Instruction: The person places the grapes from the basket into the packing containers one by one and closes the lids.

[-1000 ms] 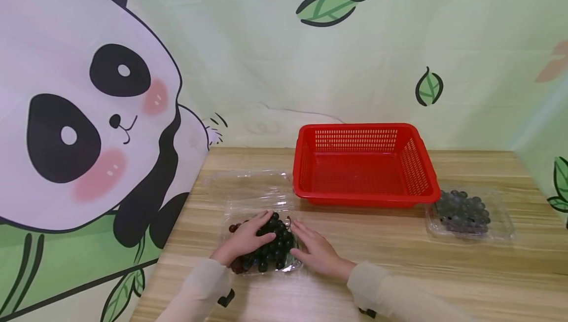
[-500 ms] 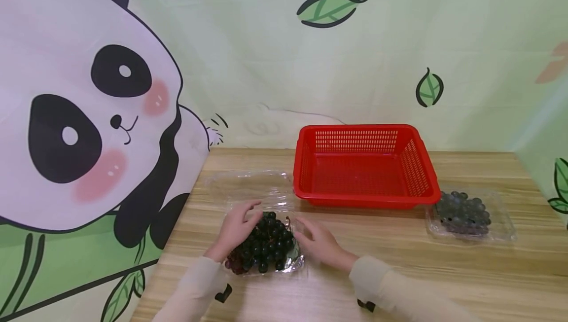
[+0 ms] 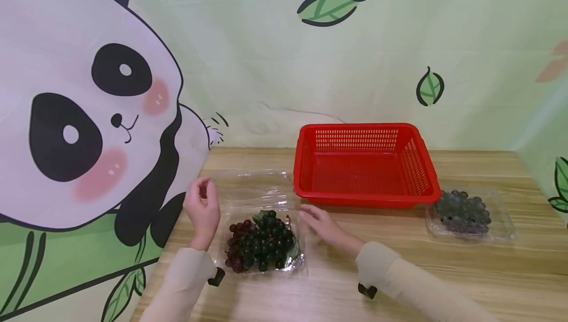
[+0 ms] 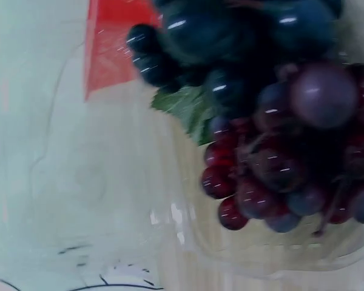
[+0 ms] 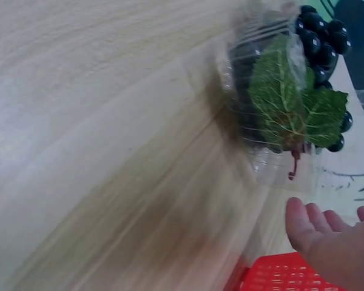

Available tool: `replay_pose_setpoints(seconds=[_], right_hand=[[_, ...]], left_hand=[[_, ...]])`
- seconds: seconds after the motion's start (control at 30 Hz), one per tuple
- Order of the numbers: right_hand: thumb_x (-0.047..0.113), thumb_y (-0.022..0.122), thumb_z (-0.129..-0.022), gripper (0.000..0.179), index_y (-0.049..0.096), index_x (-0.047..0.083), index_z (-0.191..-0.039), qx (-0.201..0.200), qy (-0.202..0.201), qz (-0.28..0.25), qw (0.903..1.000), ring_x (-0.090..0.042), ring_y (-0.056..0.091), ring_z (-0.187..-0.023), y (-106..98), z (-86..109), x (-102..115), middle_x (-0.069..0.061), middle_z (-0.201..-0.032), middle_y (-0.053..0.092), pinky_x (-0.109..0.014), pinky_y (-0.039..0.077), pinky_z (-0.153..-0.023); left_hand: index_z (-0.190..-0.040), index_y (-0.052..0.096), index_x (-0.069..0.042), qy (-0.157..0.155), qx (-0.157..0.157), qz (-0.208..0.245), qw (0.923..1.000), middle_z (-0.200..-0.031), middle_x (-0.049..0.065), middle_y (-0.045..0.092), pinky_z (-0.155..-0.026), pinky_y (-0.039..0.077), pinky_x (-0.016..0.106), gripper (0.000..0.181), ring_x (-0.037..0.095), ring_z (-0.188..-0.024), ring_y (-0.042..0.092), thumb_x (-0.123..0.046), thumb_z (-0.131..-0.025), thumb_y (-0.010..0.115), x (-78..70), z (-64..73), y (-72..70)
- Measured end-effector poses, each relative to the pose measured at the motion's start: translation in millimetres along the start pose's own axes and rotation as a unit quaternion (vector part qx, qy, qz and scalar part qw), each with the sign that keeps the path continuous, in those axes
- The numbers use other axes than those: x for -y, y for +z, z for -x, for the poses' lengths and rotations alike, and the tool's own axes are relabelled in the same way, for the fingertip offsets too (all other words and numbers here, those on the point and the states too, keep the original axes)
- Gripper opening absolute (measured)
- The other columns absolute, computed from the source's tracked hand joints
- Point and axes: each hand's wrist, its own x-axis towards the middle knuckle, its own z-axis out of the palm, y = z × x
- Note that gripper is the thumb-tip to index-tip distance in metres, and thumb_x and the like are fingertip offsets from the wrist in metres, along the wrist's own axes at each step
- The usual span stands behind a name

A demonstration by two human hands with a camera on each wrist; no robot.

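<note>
A clear plastic clamshell box (image 3: pixel 301 263) lies with its lid (image 3: pixel 248 189) folded back toward the wall. In its base are dark red grapes (image 3: pixel 235 250) on the left and black grapes (image 3: pixel 268 243) on the right. A green leaf (image 5: pixel 273 91) shows through the box wall in the right wrist view. My left hand (image 3: pixel 203 211) is beside the lid's left edge, fingers loosely bent, holding nothing visible. By the box's back right corner, my right hand (image 3: pixel 327 228) has its fingers extended; the right wrist view shows these fingers (image 5: pixel 300 224) apart from the stem.
Behind and right of the box stands a red perforated basket (image 3: pixel 366 201), close to the lid. A second clear box (image 3: pixel 503 223) with dark grapes sits at the right. The wooden table (image 3: pixel 399 263) meets a panda-printed backdrop (image 3: pixel 266 65).
My left hand has come off the grapes and moved left and back to beside the lid. My right hand has shifted slightly back and right. The grapes have stayed in the box.
</note>
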Motion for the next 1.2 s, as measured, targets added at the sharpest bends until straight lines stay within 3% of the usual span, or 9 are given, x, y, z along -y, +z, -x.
replay_pose_setpoints(seconds=[0.13,0.27,0.37,0.53,0.67,0.93,1.2], right_hand=[[0.034,0.043,-0.092,0.051,0.040,0.000,-0.130,0.006,0.042,-0.040,0.9983,-0.036,0.045,-0.111,-2.9,-3.8,4.1,-0.020,-0.127,0.046,-0.050,0.044,-0.085],[0.039,0.042,-0.091,0.056,0.036,0.001,-0.132,0.017,0.081,-0.075,0.9938,-0.041,0.042,-0.115,-5.6,-4.7,9.5,-0.020,-0.132,0.041,-0.053,0.043,-0.085],[0.042,0.042,-0.090,0.059,0.034,0.003,-0.134,0.028,0.095,-0.096,0.9904,-0.043,0.039,-0.118,-7.6,-5.2,13.4,-0.020,-0.135,0.037,-0.055,0.041,-0.086],[0.044,0.044,-0.089,0.059,0.032,0.009,-0.135,0.037,0.094,-0.103,0.9896,-0.043,0.037,-0.120,-10.9,-6.7,19.9,-0.018,-0.138,0.033,-0.058,0.037,-0.089],[0.043,0.044,-0.089,0.058,0.031,0.014,-0.137,0.033,0.073,-0.094,0.9924,-0.043,0.038,-0.120,-13.4,-8.2,25.8,-0.015,-0.140,0.032,-0.058,0.033,-0.092],[0.043,0.044,-0.089,0.058,0.024,0.022,-0.140,0.036,0.045,-0.090,0.9943,-0.038,0.038,-0.122,-14.9,-12.0,37.2,-0.008,-0.142,0.030,-0.057,0.036,-0.091],[0.037,0.042,-0.091,0.053,0.025,0.024,-0.140,0.029,0.015,-0.069,0.9971,-0.030,0.030,-0.129,-14.3,-17.3,53.3,-0.013,-0.142,0.028,-0.054,0.035,-0.094]], left_hand=[[-0.099,0.055,0.004,-0.066,-0.014,0.000,0.9977,-0.091,0.016,0.055,-0.065,0.035,0.018,0.022,0.005,-0.076,0.044,-0.011,-0.088,0.044,2.4,-11.6,-2.6],[-0.115,0.050,-0.002,-0.149,0.030,0.001,0.9884,-0.111,0.016,0.051,-0.076,0.037,0.028,0.031,0.018,-0.094,0.046,-0.019,-0.091,0.042,8.7,-17.6,-5.3],[-0.128,0.041,-0.006,-0.212,0.093,0.011,0.9727,-0.126,0.016,0.045,-0.091,0.035,0.038,0.041,0.027,-0.112,0.043,-0.027,-0.094,0.037,15.0,-19.7,-6.6],[-0.139,0.024,-0.006,-0.291,0.202,0.033,0.9346,-0.145,0.012,0.024,-0.109,0.016,0.039,0.055,0.026,-0.133,0.020,-0.040,-0.096,0.025,22.9,-20.9,-7.5],[-0.141,0.018,-0.005,-0.310,0.243,0.059,0.9171,-0.146,0.012,0.019,-0.110,0.014,0.040,0.057,0.027,-0.134,0.019,-0.041,-0.096,0.019,23.8,-19.7,-7.3],[-0.138,0.025,-0.002,-0.325,0.238,0.091,0.9108,-0.137,0.021,0.033,-0.102,0.024,0.050,0.057,0.034,-0.125,0.033,-0.040,-0.096,0.015,21.2,-18.3,-5.9],[-0.128,0.037,0.002,-0.336,0.254,0.110,0.9004,-0.134,0.021,0.039,-0.094,0.029,0.041,0.060,0.033,-0.123,0.038,-0.042,-0.096,0.012,20.3,-19.9,-7.9]])
